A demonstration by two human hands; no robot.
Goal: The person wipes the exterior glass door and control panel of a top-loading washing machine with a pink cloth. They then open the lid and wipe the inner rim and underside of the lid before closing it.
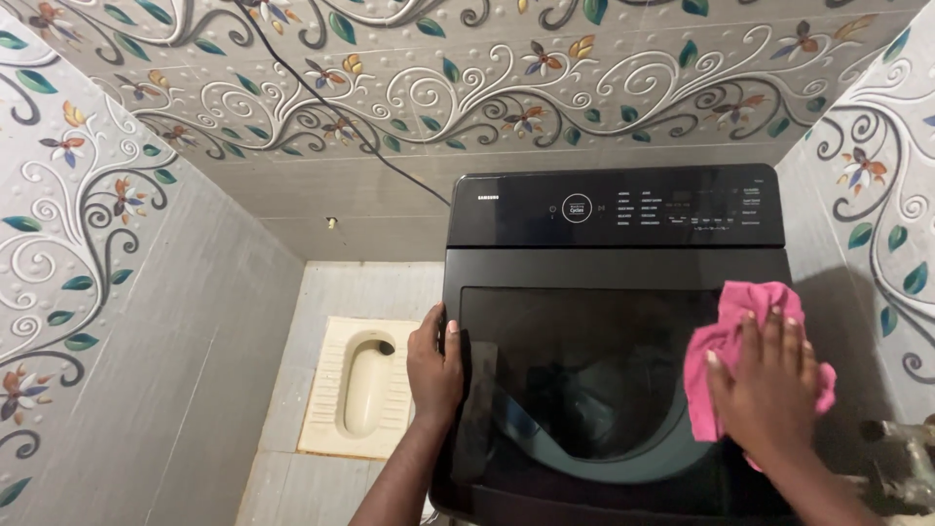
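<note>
A black top-loading washing machine (pixel 604 263) stands below me, its dark glass lid (pixel 584 370) closed and a control panel (pixel 623 209) along the back. My left hand (pixel 433 365) grips the lid's left edge. My right hand (pixel 765 385) lies flat on a pink cloth (pixel 726 336), pressing it against the right side of the lid.
A cream floor-level squat toilet (pixel 355 385) lies left of the machine on grey floor tiles. Floral-patterned tiled walls (pixel 88 224) close in on the left, back and right. A black cable (pixel 331 107) runs down the back wall. A metal tap fitting (pixel 901 453) shows at the lower right.
</note>
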